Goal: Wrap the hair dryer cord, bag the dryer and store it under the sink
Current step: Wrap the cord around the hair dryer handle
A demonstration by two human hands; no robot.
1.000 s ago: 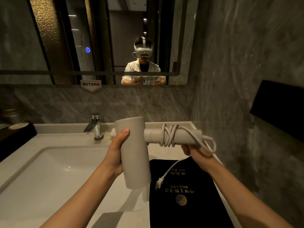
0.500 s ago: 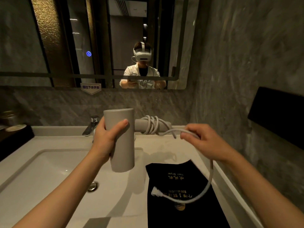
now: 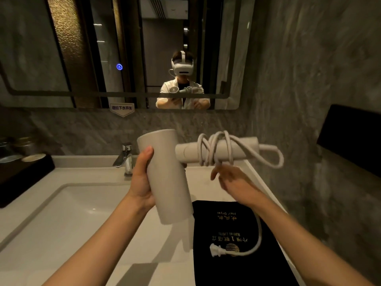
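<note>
My left hand [image 3: 142, 178] grips the barrel of the pale grey hair dryer [image 3: 169, 182], held upright above the counter with its handle [image 3: 245, 149] pointing right. The white cord [image 3: 212, 147] is coiled several times round the handle, and one loose loop sticks out past the handle's end. My right hand [image 3: 233, 180] is just under the handle and holds the cord's tail. The tail drops behind my wrist to the plug [image 3: 215, 250]. The plug hangs over the black drawstring bag [image 3: 237, 271], which lies flat on the counter.
The white sink basin [image 3: 72, 213] and chrome faucet [image 3: 124, 157] are to the left. A black tray [image 3: 20, 178] with jars stands at the far left. A black box [image 3: 350, 137] hangs on the stone wall on the right. A mirror [image 3: 61, 58] fills the back wall.
My right hand has swung from above and right of the handle down underneath it, laying more cord round the handle. The dryer has tilted slightly and the hanging tail is shorter.
</note>
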